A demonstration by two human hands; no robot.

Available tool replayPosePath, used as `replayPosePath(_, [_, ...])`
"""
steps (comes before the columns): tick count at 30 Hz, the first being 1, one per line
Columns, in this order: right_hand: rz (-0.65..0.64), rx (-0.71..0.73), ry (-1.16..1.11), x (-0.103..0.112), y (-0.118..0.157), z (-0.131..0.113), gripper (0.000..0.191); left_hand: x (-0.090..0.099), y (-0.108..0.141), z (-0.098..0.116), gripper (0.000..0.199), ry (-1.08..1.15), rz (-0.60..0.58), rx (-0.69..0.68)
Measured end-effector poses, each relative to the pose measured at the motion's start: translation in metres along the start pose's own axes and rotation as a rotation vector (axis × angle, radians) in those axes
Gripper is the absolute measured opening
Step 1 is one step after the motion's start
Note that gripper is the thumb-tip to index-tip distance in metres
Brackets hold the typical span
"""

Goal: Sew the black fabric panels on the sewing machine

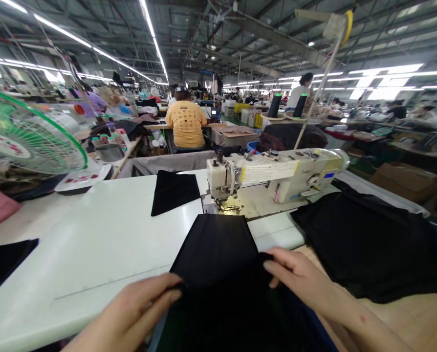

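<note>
A black fabric piece [218, 249] stretches from the front edge of the sewing machine bed down toward me. My left hand [141, 303] pinches its left edge between thumb and fingers. On the other side, my right hand [295, 274] grips the right edge the same way. The far end of the cloth lies flat just short of the needle area of the white sewing machine [277, 171]. Its lower part is dark, and where it ends is hard to make out. Another black fabric piece [176, 191] rests on the table left of the machine head.
A pile of black fabric [372, 244] lies to the right, and a black piece [6, 261] at the left edge of the white table [104, 220]. A green fan [28, 134] stands at the left. A person in a yellow shirt [186, 122] sits ahead.
</note>
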State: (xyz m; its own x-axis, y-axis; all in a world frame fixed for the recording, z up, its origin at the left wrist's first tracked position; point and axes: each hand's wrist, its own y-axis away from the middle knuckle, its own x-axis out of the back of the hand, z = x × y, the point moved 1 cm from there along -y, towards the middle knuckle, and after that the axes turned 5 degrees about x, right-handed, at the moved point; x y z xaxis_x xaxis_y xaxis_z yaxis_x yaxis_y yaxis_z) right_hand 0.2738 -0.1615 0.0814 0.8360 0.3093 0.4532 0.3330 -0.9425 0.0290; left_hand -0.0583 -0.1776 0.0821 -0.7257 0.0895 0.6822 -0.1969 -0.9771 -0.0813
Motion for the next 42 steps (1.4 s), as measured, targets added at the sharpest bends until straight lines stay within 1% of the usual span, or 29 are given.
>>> replayPosePath(1, [0.069,0.002,0.022,-0.002,-0.016,0.009,0.029,0.003,-0.020,0.003,0.031,-0.055,-0.046,0.010])
replayPosePath(2, [0.147,0.015,0.069,-0.004,-0.032,0.018,0.031,0.004,-0.041,0.004,0.035,-0.112,-0.049,0.017])
replayPosePath(3, [0.212,0.045,0.132,-0.007,-0.049,0.028,0.033,0.003,-0.063,0.003,0.038,-0.171,-0.029,0.023])
replayPosePath(4, [0.272,0.077,0.205,-0.009,-0.065,0.037,0.032,0.000,-0.084,0.001,0.039,-0.227,0.017,0.030])
replayPosePath(7, [0.385,0.108,0.329,-0.018,-0.104,0.059,0.020,-0.018,-0.138,-0.015,0.031,-0.359,0.080,0.056])
replayPosePath(10, [0.437,0.060,0.353,-0.024,-0.124,0.069,0.014,-0.036,-0.176,-0.036,0.015,-0.379,0.076,0.087])
replayPosePath(11, [0.450,0.044,0.355,-0.025,-0.127,0.071,0.012,-0.040,-0.184,-0.042,0.012,-0.368,0.066,0.096])
replayPosePath(13, [0.466,0.024,0.342,-0.027,-0.129,0.074,0.010,-0.046,-0.194,-0.051,0.016,-0.338,0.035,0.111])
replayPosePath(16, [0.477,0.021,0.280,-0.027,-0.129,0.075,0.008,-0.051,-0.193,-0.056,0.022,-0.269,0.013,0.110])
replayPosePath(19, [0.492,0.043,0.158,-0.025,-0.125,0.074,0.010,-0.052,-0.177,-0.051,0.014,-0.181,0.092,0.091])
replayPosePath(21, [0.499,0.061,0.048,-0.022,-0.120,0.071,0.016,-0.049,-0.161,-0.045,0.004,-0.118,0.160,0.088])
replayPosePath(22, [0.497,0.070,-0.003,-0.021,-0.117,0.069,0.022,-0.046,-0.153,-0.042,0.002,-0.036,0.180,0.098])
replayPosePath(23, [0.495,0.079,-0.064,-0.019,-0.113,0.067,0.027,-0.042,-0.145,-0.039,0.007,0.091,0.186,0.115])
replayPosePath(26, [0.514,0.079,-0.302,-0.014,-0.102,0.061,0.036,-0.030,-0.125,-0.028,0.022,0.596,0.158,0.156])
replayPosePath(27, [0.526,0.070,-0.379,-0.012,-0.099,0.059,0.037,-0.027,-0.119,-0.024,0.023,0.720,0.156,0.157])
replayPosePath(28, [0.537,0.061,-0.440,-0.012,-0.096,0.058,0.038,-0.025,-0.115,-0.020,0.023,0.785,0.165,0.153])
replayPosePath(31, [0.553,0.057,-0.503,-0.010,-0.092,0.054,0.040,-0.020,-0.106,-0.009,0.019,0.819,0.237,0.147])
replayPosePath(34, [0.564,0.048,-0.517,-0.008,-0.089,0.052,0.040,-0.017,-0.101,0.000,0.017,0.776,0.313,0.107])
replayPosePath(37, [0.560,0.050,-0.505,-0.004,-0.086,0.053,0.038,-0.015,-0.098,0.007,0.019,0.726,0.378,0.057])
replayPosePath(39, [0.567,0.050,-0.508,-0.002,-0.085,0.054,0.037,-0.014,-0.097,0.010,0.019,0.722,0.430,0.069])
replayPosePath(42, [0.602,-0.018,-0.604,0.001,-0.084,0.051,0.038,-0.015,-0.097,0.013,0.018,0.795,0.487,0.125])
